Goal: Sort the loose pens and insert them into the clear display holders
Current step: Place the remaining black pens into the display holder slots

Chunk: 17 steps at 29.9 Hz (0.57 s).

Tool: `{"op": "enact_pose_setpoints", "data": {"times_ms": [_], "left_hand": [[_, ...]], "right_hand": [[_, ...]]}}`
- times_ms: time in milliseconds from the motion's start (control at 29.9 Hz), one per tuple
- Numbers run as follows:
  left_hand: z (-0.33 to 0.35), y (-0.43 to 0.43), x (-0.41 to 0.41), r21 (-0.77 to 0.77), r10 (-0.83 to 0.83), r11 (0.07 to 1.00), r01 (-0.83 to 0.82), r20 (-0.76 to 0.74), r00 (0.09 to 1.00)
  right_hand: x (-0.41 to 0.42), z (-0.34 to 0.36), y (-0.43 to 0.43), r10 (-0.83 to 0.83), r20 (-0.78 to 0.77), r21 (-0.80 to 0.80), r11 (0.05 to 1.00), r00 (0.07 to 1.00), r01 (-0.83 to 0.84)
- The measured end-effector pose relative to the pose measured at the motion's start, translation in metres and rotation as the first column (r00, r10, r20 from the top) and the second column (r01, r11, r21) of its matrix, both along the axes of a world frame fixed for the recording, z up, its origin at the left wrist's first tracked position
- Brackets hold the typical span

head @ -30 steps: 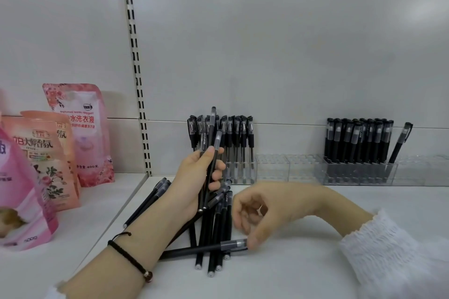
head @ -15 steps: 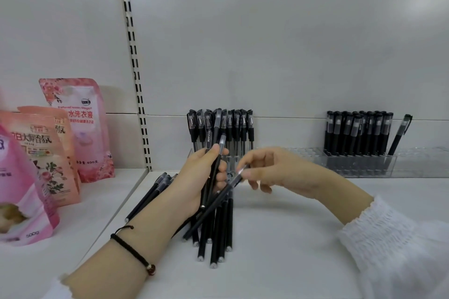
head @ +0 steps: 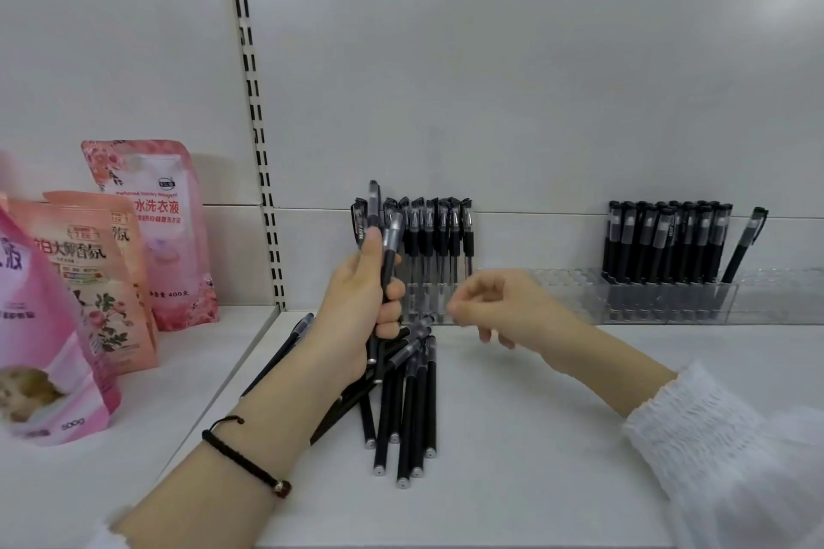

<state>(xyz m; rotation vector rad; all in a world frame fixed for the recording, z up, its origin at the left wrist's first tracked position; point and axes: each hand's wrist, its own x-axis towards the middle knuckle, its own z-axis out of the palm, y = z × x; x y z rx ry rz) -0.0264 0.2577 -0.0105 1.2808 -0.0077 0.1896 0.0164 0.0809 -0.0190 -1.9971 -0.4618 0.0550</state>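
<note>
Left grip (head: 352,312) closed round upright black pens (head: 388,267), frame centre. Right grip (head: 504,308) loosely curled, empty; loose pens (head: 405,406) on shelf (head: 557,437) just lower left of it, long axes running toward frame bottom.

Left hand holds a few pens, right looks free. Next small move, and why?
Probably lower the right hand to the loose pens on the shelf and pinch one: it seems to hold nothing, and the left hand grips only a small bundle.
</note>
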Motion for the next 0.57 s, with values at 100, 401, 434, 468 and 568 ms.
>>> {"op": "enact_pose_setpoints", "data": {"times_ms": [100,401,434,468,568], "left_hand": [[0.002,0.003,0.0,-0.015,0.059,0.998,-0.058,0.015,0.998],[0.0,-0.002,-0.002,0.073,0.038,0.997,-0.04,0.028,0.999],[-0.001,-0.002,-0.001,0.073,0.035,0.997,-0.037,0.028,0.999],[-0.001,-0.003,-0.001,0.071,0.028,0.997,-0.03,0.027,0.999],[-0.003,-0.003,-0.001,0.055,-0.004,0.998,0.004,0.006,1.0]], "right_hand": [[-0.004,-0.011,0.011,-0.004,0.04,-0.276,0.961,0.999,0.014],[-0.004,-0.02,0.021,0.0,0.075,-0.472,0.881,0.997,0.036],[-0.003,-0.018,0.019,0.002,0.067,-0.473,0.881,0.998,0.03],[-0.002,-0.015,0.016,0.007,0.066,-0.485,0.874,0.998,0.026],[-0.001,-0.006,0.008,0.03,0.065,-0.564,0.826,0.997,0.012]]}}
